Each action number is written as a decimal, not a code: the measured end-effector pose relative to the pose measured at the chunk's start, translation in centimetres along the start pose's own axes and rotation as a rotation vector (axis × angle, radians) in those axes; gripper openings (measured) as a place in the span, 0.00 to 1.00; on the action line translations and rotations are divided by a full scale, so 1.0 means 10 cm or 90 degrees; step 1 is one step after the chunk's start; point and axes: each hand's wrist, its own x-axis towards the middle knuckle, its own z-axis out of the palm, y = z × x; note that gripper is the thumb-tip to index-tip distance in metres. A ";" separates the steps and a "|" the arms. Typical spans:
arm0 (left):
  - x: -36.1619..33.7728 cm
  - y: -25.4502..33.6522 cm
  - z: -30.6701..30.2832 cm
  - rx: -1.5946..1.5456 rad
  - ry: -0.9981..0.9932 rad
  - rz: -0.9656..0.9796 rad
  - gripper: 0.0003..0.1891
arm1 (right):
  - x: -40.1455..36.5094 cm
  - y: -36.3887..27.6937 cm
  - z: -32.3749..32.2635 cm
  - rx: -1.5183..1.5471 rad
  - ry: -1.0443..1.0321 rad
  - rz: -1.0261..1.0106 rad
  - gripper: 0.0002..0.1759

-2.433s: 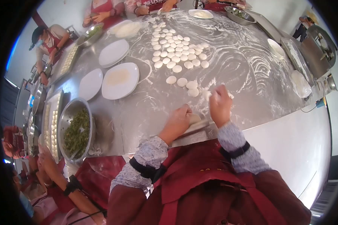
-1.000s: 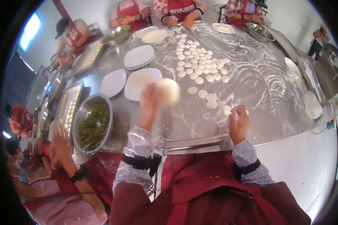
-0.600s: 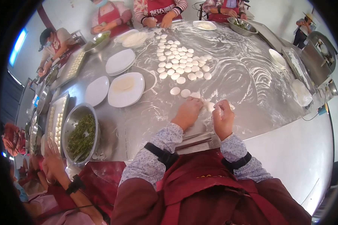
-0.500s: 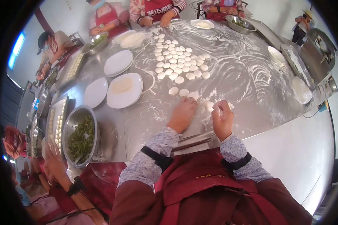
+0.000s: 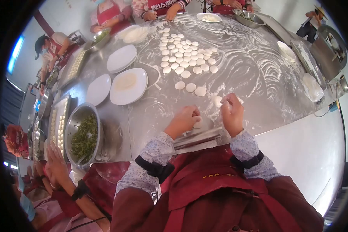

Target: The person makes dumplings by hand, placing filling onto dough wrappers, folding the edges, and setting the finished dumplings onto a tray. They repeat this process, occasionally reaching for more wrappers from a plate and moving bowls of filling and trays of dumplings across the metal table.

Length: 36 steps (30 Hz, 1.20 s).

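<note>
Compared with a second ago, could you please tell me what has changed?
The left hand, then raised with a flat dough round, has come down without it and drawn back to the near table edge, resting on a small dough piece. The right hand stays by its dough lump; plates and dough rows unchanged.

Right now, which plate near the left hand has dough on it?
The big plate nearest the left hand: a pale round lies on it; its neighbour and the stack are bare.
</note>
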 end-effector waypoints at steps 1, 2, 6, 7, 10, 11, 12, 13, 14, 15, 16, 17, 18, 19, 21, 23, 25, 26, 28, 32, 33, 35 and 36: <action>-0.02 0.04 0.03 0.006 -0.013 -0.009 0.11 | 0.00 -0.05 -0.02 0.024 -0.017 0.036 0.05; -0.03 0.06 0.05 0.003 -0.011 -0.010 0.11 | -0.01 -0.11 -0.05 0.022 -0.020 0.035 0.05; -0.09 0.19 0.11 0.033 -0.023 0.019 0.10 | 0.07 -0.22 -0.01 0.036 -0.023 0.008 0.06; -0.09 0.23 0.14 0.042 -0.042 0.026 0.09 | 0.16 -0.20 0.05 0.016 -0.019 -0.008 0.06; 0.07 0.14 0.27 0.071 0.103 0.028 0.08 | 0.41 0.02 0.43 -0.076 0.030 -0.048 0.07; 0.05 0.09 0.30 0.070 0.102 0.026 0.08 | 0.38 0.05 0.42 -0.076 0.028 -0.047 0.07; 0.03 0.05 0.32 0.080 0.099 0.070 0.08 | 0.32 0.06 0.38 -0.078 0.043 -0.050 0.07; 0.04 0.02 0.30 0.090 0.104 0.117 0.08 | 0.31 0.07 0.35 -0.078 0.057 -0.060 0.07; 0.00 0.03 0.27 0.087 0.109 0.112 0.08 | 0.20 0.06 0.26 -0.078 0.050 -0.061 0.07; -0.05 0.03 0.23 0.092 0.086 0.101 0.08 | 0.05 0.04 0.12 -0.047 0.050 -0.043 0.07; -0.09 0.05 0.19 0.097 0.060 0.092 0.08 | -0.02 0.03 0.06 -0.016 0.053 -0.023 0.06; -0.12 0.07 0.16 0.059 0.038 0.049 0.08 | -0.02 0.05 0.06 -0.018 0.053 -0.017 0.06; -0.14 0.08 0.15 0.057 0.033 0.045 0.08 | -0.04 0.06 0.06 -0.010 0.053 -0.006 0.06; -0.18 0.10 0.15 0.047 0.028 0.036 0.08 | -0.07 0.08 0.04 -0.003 0.054 0.007 0.06; -0.14 0.12 0.19 0.041 0.023 0.035 0.08 | 0.19 0.06 0.26 -0.030 0.052 -0.031 0.06; -0.02 0.10 0.26 0.060 0.144 0.036 0.08 | 0.42 0.03 0.45 -0.052 0.043 -0.077 0.06; 0.03 0.08 0.26 0.077 0.149 0.080 0.08 | 0.51 0.01 0.57 -0.084 0.024 -0.035 0.06; 0.05 0.07 0.25 0.092 0.150 0.125 0.07 | 0.48 0.00 0.54 -0.083 0.020 -0.039 0.06; -0.03 0.04 0.18 0.096 0.099 0.115 0.07 | 0.29 0.03 0.33 -0.118 0.038 -0.033 0.06; -0.21 0.02 0.15 0.052 0.062 0.115 0.07 | 0.01 0.10 0.12 -0.007 0.046 0.013 0.06; -0.22 0.03 0.18 0.050 0.054 0.113 0.07 | 0.07 0.10 0.17 -0.018 0.051 -0.014 0.07; -0.11 0.11 0.23 0.090 0.097 0.087 0.07 | 0.29 0.06 0.33 -0.049 0.050 -0.063 0.08; -0.04 0.11 0.25 0.090 0.099 0.091 0.07 | 0.38 0.06 0.41 -0.050 0.052 -0.067 0.08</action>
